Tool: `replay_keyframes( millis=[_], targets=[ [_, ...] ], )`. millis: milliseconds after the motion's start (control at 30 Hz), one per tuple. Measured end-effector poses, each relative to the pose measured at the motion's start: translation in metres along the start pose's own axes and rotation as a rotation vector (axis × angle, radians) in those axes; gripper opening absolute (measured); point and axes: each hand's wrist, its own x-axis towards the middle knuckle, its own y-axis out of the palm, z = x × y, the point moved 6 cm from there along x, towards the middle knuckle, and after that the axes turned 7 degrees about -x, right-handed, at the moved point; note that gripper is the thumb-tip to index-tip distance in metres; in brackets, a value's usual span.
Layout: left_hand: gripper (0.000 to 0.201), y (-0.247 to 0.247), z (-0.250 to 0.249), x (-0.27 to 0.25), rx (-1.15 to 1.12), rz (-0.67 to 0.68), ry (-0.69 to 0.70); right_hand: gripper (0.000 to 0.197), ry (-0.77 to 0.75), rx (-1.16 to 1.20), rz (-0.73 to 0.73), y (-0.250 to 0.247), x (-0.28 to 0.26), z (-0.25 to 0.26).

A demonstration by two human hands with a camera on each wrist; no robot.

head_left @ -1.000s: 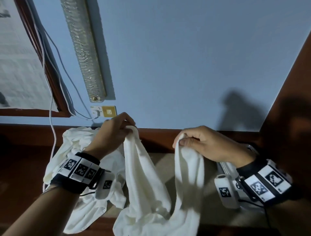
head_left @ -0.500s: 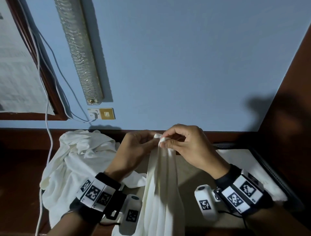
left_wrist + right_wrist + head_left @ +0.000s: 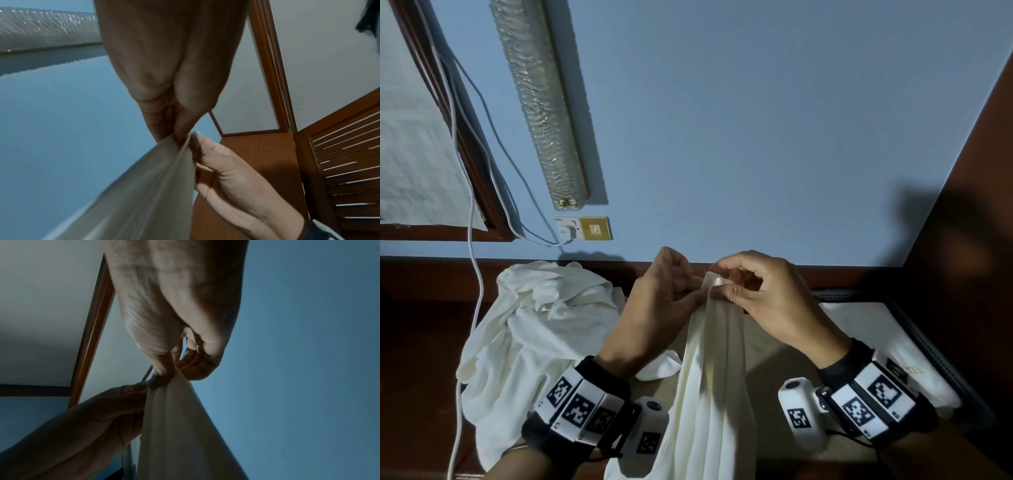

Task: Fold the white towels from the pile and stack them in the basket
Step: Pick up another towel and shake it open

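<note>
A white towel (image 3: 714,377) hangs doubled in front of me, its two top corners brought together at chest height. My left hand (image 3: 671,294) and right hand (image 3: 753,291) meet there, and each pinches the joined corners between thumb and fingers. The left wrist view shows the towel (image 3: 144,191) pinched by my left hand (image 3: 176,136), with the right hand's fingers against its edge. In the right wrist view my right hand (image 3: 164,376) pinches the towel (image 3: 174,426). The pile of white towels (image 3: 530,329) lies crumpled at the left. A dark basket (image 3: 935,356) at the right holds folded white cloth (image 3: 873,335).
A blue wall stands close behind the wooden ledge (image 3: 431,281). A white cable (image 3: 472,274) hangs down from a wall socket (image 3: 568,229) past the pile's left side. A wooden panel (image 3: 969,240) closes off the right.
My hands came together from about a towel's width apart, bringing the two held corners into one pinch. Since half a second ago they have barely shifted.
</note>
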Motion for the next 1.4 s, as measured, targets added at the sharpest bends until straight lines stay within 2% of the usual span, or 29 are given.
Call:
replay_keyframes(
  millis=[167,267,333,433,500,567,733,833,900,967,1033,1067,1167,1233,1300,1367,1400],
  targets=[
    [0.039,-0.001,-0.002,-0.003,0.048,-0.061,0.068,0.01,-0.081,-0.044,-0.043,0.001,-0.005,0.009],
    [0.034,0.001,0.002,0.0,0.114,-0.141,0.108,0.012,-0.202,-0.096,-0.182,-0.002,-0.005,0.023],
    [0.025,-0.001,0.022,0.005,0.241,-0.164,0.085,0.013,-0.235,-0.105,-0.309,-0.013,0.0,0.027],
    [0.018,-0.023,0.084,0.006,0.447,-0.149,-0.068,0.014,-0.137,-0.077,-0.501,-0.049,0.012,0.016],
    [0.024,-0.055,0.13,-0.002,0.514,-0.17,-0.22,0.014,-0.042,-0.139,-0.59,-0.078,0.02,-0.001],
    [0.031,-0.097,0.164,-0.015,0.625,-0.223,-0.313,0.016,0.051,-0.206,-0.64,-0.105,0.026,-0.023],
    [0.017,-0.22,0.211,-0.048,0.784,-0.409,-0.619,0.019,0.281,-0.349,-0.627,-0.142,0.025,-0.098],
    [0.011,-0.263,0.194,-0.057,0.829,-0.503,-0.713,0.021,0.425,-0.379,-0.554,-0.144,0.016,-0.142],
    [0.013,-0.273,0.172,-0.051,0.803,-0.533,-0.693,0.02,0.5,-0.392,-0.47,-0.14,0.007,-0.168],
    [0.011,-0.283,0.159,-0.035,0.754,-0.494,-0.696,0.017,0.547,-0.42,-0.407,-0.135,0.0,-0.19],
    [0.021,-0.292,0.154,-0.016,0.627,-0.463,-0.66,0.016,0.575,-0.442,-0.372,-0.131,-0.003,-0.207],
    [0.026,-0.295,0.148,-0.008,0.559,-0.475,-0.625,0.016,0.581,-0.455,-0.362,-0.131,-0.005,-0.213],
    [0.011,-0.295,0.112,0.015,0.322,-0.609,-0.468,0.013,0.57,-0.487,-0.359,-0.135,-0.002,-0.219],
    [0.005,-0.292,0.077,0.04,0.374,-0.588,-0.315,0.014,0.579,-0.468,-0.413,-0.147,0.007,-0.216],
    [0.012,-0.298,0.038,0.062,0.532,-0.584,-0.229,0.016,0.591,-0.46,-0.483,-0.169,0.023,-0.207],
    [0.024,-0.301,-0.011,0.081,0.623,-0.644,-0.151,0.023,0.562,-0.467,-0.539,-0.197,0.043,-0.193],
    [0.022,-0.299,-0.037,0.091,0.715,-0.629,-0.098,0.024,0.541,-0.485,-0.55,-0.211,0.053,-0.186]
  ],
)
